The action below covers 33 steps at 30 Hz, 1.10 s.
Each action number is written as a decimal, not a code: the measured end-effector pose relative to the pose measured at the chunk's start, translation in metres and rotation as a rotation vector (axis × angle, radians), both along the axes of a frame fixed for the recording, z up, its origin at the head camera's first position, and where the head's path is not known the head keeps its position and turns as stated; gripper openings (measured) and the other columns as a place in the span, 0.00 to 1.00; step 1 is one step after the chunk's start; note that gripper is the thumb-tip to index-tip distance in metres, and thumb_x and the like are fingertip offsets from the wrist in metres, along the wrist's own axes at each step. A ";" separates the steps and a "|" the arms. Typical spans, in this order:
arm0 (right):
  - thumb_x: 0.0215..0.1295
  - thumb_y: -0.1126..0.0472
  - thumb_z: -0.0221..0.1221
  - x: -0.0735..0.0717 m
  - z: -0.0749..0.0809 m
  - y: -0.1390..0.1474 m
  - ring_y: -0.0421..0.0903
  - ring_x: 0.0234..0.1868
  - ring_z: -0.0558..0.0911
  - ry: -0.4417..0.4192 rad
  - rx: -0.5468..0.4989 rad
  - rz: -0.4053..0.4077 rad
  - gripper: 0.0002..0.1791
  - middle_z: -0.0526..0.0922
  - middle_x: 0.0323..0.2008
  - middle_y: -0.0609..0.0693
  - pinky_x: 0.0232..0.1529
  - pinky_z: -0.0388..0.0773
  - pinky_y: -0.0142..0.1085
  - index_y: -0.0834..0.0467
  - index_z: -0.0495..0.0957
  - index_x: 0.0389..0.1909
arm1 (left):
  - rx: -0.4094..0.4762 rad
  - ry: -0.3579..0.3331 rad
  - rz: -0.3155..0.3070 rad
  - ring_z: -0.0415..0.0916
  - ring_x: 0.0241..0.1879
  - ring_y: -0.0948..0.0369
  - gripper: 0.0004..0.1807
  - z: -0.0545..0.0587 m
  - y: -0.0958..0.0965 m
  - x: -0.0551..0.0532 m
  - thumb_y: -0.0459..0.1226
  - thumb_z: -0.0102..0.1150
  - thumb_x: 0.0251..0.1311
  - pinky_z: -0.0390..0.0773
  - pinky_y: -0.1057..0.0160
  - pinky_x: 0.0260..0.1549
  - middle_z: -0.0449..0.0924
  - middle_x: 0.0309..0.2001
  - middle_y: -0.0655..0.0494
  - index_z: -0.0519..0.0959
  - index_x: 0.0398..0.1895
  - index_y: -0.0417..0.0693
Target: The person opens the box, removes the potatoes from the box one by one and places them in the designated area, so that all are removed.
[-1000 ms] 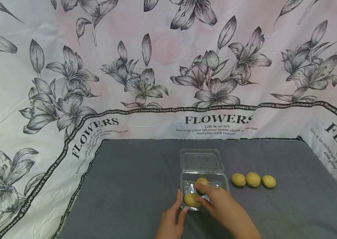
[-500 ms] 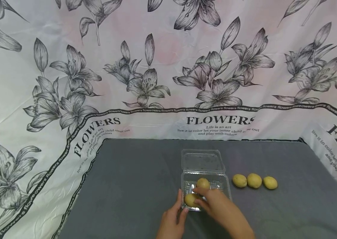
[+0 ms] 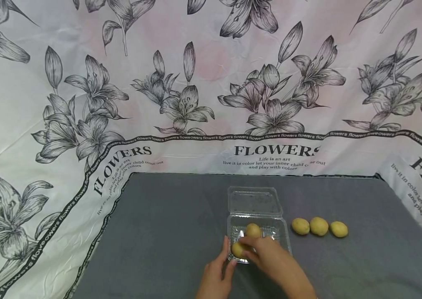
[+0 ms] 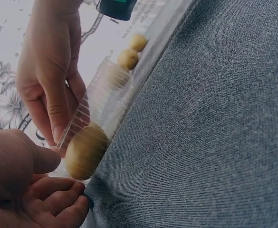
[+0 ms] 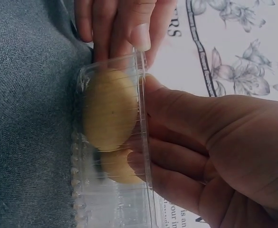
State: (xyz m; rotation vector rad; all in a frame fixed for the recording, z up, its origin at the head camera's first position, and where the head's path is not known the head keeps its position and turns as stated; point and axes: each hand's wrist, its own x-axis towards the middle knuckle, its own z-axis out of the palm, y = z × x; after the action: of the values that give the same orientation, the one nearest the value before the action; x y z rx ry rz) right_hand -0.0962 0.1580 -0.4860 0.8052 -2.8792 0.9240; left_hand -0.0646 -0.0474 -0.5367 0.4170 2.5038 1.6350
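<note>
A clear plastic clamshell box (image 3: 285,232) lies on the grey tabletop with its lid (image 3: 254,202) folded back. Inside, one potato (image 3: 238,249) sits at the near left corner and another potato (image 3: 253,230) lies behind it. My left hand (image 3: 216,270) grips the box at its near left corner, thumb at the rim in the right wrist view. Reaching in from the right, my right hand (image 3: 270,259) holds the near potato between thumb and fingers. Seen through the clear wall, that potato (image 5: 110,109) is close against the box's end.
Three more potatoes (image 3: 319,226) lie in a row on the table to the right of the box. A white flower-printed cloth (image 3: 192,153) rises behind and along the sides of the grey tabletop (image 3: 166,232).
My right hand has drawn its fingers off the far potato and shifted slightly left with the near one, into the corner. My left hand keeps its place on the box.
</note>
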 end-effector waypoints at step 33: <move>0.56 0.59 0.77 -0.009 -0.008 -0.004 0.38 0.37 0.84 0.017 0.044 -0.027 0.21 0.87 0.38 0.44 0.36 0.86 0.38 0.61 0.86 0.51 | 0.004 0.099 0.010 0.72 0.70 0.48 0.36 -0.003 0.001 0.002 0.44 0.56 0.80 0.73 0.52 0.71 0.71 0.73 0.46 0.58 0.82 0.37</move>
State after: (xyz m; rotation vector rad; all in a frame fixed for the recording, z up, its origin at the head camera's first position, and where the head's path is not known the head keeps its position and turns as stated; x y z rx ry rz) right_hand -0.1051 0.1544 -0.4937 0.7711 -2.8985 0.8499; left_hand -0.0624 -0.0466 -0.5395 0.4988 2.5771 1.6625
